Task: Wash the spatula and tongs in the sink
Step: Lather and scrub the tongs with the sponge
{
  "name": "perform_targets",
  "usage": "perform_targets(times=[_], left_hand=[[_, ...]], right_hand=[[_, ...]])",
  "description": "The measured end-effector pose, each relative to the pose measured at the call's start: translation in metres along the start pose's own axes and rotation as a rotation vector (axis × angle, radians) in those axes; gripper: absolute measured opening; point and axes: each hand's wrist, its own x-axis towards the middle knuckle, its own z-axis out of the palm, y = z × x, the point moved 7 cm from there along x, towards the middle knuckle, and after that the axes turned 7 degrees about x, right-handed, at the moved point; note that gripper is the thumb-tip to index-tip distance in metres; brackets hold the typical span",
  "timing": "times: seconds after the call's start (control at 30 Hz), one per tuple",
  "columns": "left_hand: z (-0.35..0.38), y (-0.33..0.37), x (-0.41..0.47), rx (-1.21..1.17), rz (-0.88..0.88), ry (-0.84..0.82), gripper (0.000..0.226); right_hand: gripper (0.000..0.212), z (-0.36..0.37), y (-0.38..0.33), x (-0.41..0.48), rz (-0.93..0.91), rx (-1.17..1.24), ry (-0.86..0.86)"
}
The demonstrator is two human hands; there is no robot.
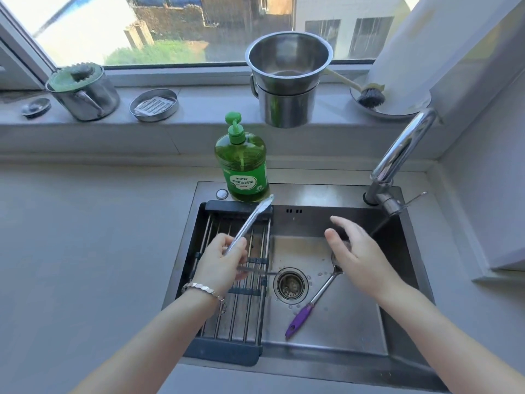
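Observation:
My left hand point(220, 261) grips metal tongs point(251, 223) over the rack on the sink's left side; their tips point up toward the soap bottle. My right hand point(353, 250) hovers with fingers spread over the right of the steel sink point(326, 334), holding nothing. Under it lies a metal spatula point(321, 291) with a purple handle point(298, 319), on the sink floor right of the drain point(290, 285). My right hand hides most of its head.
A black-framed wire drying rack point(235, 305) spans the sink's left part. A green dish soap bottle point(243, 166) stands at the sink's back rim. The tap point(397, 163) rises at the back right. Stacked steel pots point(288, 81), a soap dish, a lidded cup and a brush sit on the window sill.

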Motion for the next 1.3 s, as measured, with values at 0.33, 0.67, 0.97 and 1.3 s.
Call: perform_targets(times=[0.33,0.67,0.97,1.3], left_hand=[[-0.020,-0.001,0.028,0.497,0.063,0.036,0.023],[-0.025,0.009,0.061,0.738,0.068,0.050,0.035],[-0.008,0.012,0.086,0.682,0.097,-0.025,0.035],[-0.019,0.013,0.094,0.623,0.108,-0.014,0.034]], right_hand=[[0.035,0.051,-0.103,0.143,0.206,0.385,-0.194],[0.039,0.095,-0.133,0.219,0.575,0.755,-0.289],[0.036,0.096,-0.133,0.225,0.700,0.855,-0.395],[0.037,0.104,-0.133,0.226,0.751,0.901,-0.382]])
